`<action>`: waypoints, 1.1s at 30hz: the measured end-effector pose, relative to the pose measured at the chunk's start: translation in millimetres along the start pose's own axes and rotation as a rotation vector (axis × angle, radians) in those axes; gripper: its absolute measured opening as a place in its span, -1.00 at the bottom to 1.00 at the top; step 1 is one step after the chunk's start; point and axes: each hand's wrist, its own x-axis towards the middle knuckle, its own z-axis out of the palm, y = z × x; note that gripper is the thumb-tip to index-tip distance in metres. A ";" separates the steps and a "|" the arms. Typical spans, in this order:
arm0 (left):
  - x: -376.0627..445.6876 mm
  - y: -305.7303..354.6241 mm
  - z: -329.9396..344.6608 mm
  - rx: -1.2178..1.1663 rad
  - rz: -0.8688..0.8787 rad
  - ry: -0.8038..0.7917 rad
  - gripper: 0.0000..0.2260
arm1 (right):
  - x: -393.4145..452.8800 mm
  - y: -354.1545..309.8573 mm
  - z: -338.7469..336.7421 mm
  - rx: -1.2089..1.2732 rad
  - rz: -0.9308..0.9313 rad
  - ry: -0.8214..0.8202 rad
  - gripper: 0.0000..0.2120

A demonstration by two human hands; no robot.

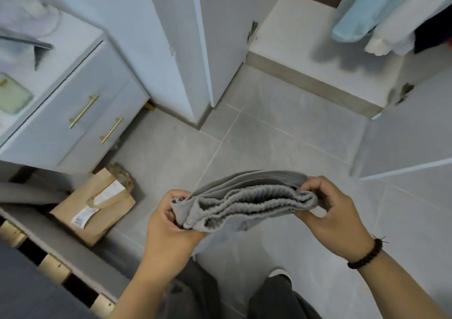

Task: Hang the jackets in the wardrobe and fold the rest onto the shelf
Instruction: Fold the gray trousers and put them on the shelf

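The left hand (168, 221) pinches one end of the grey garment (247, 203) with curled fingers, and the right hand (335, 213) pinches the other end in the same way, so the ribbed elastic band is stretched between them at about waist height, above the tiled floor (269, 135). The cloth looks already doubled in several layers, and a loose part hangs down below the hands. On the right wrist sits a dark bead bracelet (365, 254). Further out, the wardrobe (305, 57) stands open in front, with a light blue garment (354, 23) hanging at the upper right. To the left is a white drawer unit (80, 113) with brass handles, and a brown paper bag (95, 211) lies on the floor below it. I think the risk is that the layers slide apart, because only the two ends are held; if one hand lets go too early, the fold can open and the cloth may drop to the floor.
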 end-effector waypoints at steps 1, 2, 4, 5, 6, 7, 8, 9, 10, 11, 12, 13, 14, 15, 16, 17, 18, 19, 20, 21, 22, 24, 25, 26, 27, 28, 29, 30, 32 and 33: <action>-1.3 24.0 1.2 0.006 0.024 -0.024 -0.54 | 4.2 -22.9 -16.7 -0.018 -0.014 0.010 -0.63; -2.1 50.2 1.9 0.007 0.048 -0.047 -0.57 | 8.7 -47.3 -34.3 -0.039 -0.028 0.021 -0.60; 0.0 108.2 0.8 0.003 0.104 -0.092 -0.57 | 20.9 -97.7 -70.6 -0.064 -0.049 0.041 -0.49; 1.1 138.4 -2.1 0.003 0.132 -0.113 -0.55 | 26.6 -123.3 -88.7 -0.069 -0.054 0.043 -0.43; 2.9 169.3 -5.6 0.005 0.162 -0.130 -0.50 | 33.9 -148.2 -105.7 -0.082 -0.061 0.035 -0.37; 4.8 199.8 -9.7 0.009 0.191 -0.147 -0.47 | 40.2 -172.3 -121.0 -0.100 -0.068 0.027 -0.32; 7.9 230.1 -14.8 0.018 0.230 -0.157 -0.47 | 46.9 -197.2 -136.0 -0.121 -0.082 0.030 -0.28; 12.6 258.9 -20.1 0.029 0.277 -0.159 -0.49 | 54.3 -221.8 -149.7 -0.140 -0.104 0.038 -0.27; 16.2 284.9 -24.9 0.036 0.319 -0.159 -0.53 | 60.5 -244.9 -161.4 -0.156 -0.126 0.046 -0.27; 20.3 310.1 -28.8 0.042 0.355 -0.161 -0.56 | 67.1 -268.5 -172.6 -0.171 -0.154 0.054 -0.28; 24.0 335.4 -31.6 0.041 0.382 -0.163 -0.59 | 73.6 -293.3 -183.1 -0.189 -0.186 0.064 -0.29; 27.5 359.7 -34.5 0.039 0.406 -0.166 -0.61 | 80.0 -317.8 -193.4 -0.216 -0.217 0.072 -0.30; 31.7 384.3 -36.9 0.037 0.439 -0.172 -0.61 | 86.8 -342.6 -203.7 -0.251 -0.244 0.074 -0.31; 33.7 408.4 -39.6 0.041 0.474 -0.181 -0.62 | 91.1 -366.3 -213.3 -0.287 -0.261 0.070 -0.31; 35.5 432.0 -42.0 0.048 0.509 -0.189 -0.62 | 94.7 -388.9 -222.4 -0.323 -0.279 0.067 -0.33; 37.5 456.2 -44.0 0.058 0.547 -0.197 -0.62 | 97.6 -411.9 -231.8 -0.360 -0.302 0.070 -0.35; 38.7 479.4 -46.2 0.069 0.583 -0.202 -0.61 | 99.7 -433.3 -240.9 -0.396 -0.327 0.081 -0.39; 39.6 502.7 -47.5 0.075 0.618 -0.206 -0.59 | 101.5 -454.0 -251.0 -0.429 -0.355 0.098 -0.43; 39.3 525.9 -47.9 0.073 0.650 -0.213 -0.56 | 102.5 -474.4 -261.4 -0.464 -0.387 0.119 -0.45; 39.1 548.6 -48.0 0.072 0.677 -0.220 -0.52 | 103.4 -494.4 -272.6 -0.502 -0.420 0.144 -0.46; 38.4 571.7 -46.7 0.065 0.706 -0.229 -0.49 | 104.6 -513.9 -284.6 -0.541 -0.450 0.177 -0.47; 36.1 614.3 -40.6 0.057 0.771 -0.249 -0.43 | 104.6 -547.3 -310.3 -0.631 -0.476 0.240 -0.44; 33.8 633.8 -35.2 0.061 0.802 -0.257 -0.43 | 103.9 -561.5 -322.6 -0.706 -0.478 0.259 -0.42; 30.8 652.2 -28.6 0.071 0.838 -0.266 -0.47 | 103.7 -574.4 -334.5 -0.802 -0.480 0.272 -0.41; 28.7 669.2 -20.4 0.085 0.874 -0.276 -0.53 | 103.7 -585.6 -346.3 -0.893 -0.486 0.282 -0.43; 26.9 685.6 -11.3 0.092 0.910 -0.283 -0.58 | 104.6 -595.4 -358.9 -0.963 -0.493 0.290 -0.45; 25.8 701.2 -1.5 0.090 0.942 -0.288 -0.60 | 106.1 -603.6 -372.3 -1.005 -0.496 0.300 -0.47; 25.4 715.4 9.0 0.078 0.971 -0.290 -0.61 | 108.5 -610.0 -386.4 -1.029 -0.492 0.320 -0.49; 24.4 742.8 32.4 0.040 1.018 -0.288 -0.59 | 117.0 -621.0 -418.7 -1.028 -0.471 0.381 -0.50; 24.7 755.0 45.7 0.021 1.037 -0.288 -0.58 | 123.4 -625.1 -436.8 -1.005 -0.455 0.410 -0.51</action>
